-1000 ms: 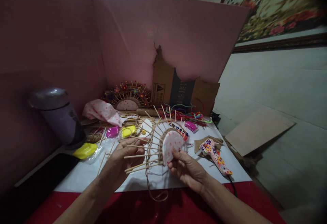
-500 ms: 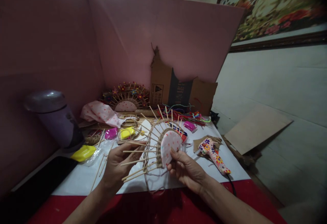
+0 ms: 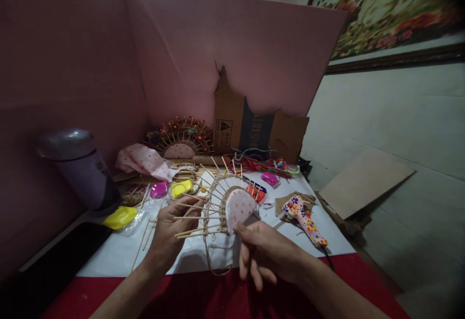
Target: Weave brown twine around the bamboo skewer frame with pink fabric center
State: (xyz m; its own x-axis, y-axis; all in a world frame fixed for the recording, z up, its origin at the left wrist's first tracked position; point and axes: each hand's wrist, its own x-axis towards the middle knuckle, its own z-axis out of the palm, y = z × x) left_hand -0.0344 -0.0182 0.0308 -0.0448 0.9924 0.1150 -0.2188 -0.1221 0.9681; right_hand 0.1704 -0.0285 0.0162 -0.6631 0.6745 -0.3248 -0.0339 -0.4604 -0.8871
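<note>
Head: L hand (image 3: 170, 227) w/ stick fan (image 3: 240, 207).

At lower centre, your left hand (image 3: 172, 224) and right hand (image 3: 267, 244) flank the stick fan (image 3: 240, 207). Behind, a second fan (image 3: 179, 151) stands left of the cardboard panel (image 3: 229, 121). At right, the glue gun (image 3: 308, 224) lies on a cardboard scrap (image 3: 279, 204).

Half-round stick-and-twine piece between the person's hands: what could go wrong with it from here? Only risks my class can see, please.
1. The loose twine hanging below the half-round piece could snag or pull undone.
2. The thin sticks jutting past the twine might bend or shift under pressure from the left hand.
3. The right hand is only at the lower corner of the dotted half-disc, so support there may be slight.
</note>
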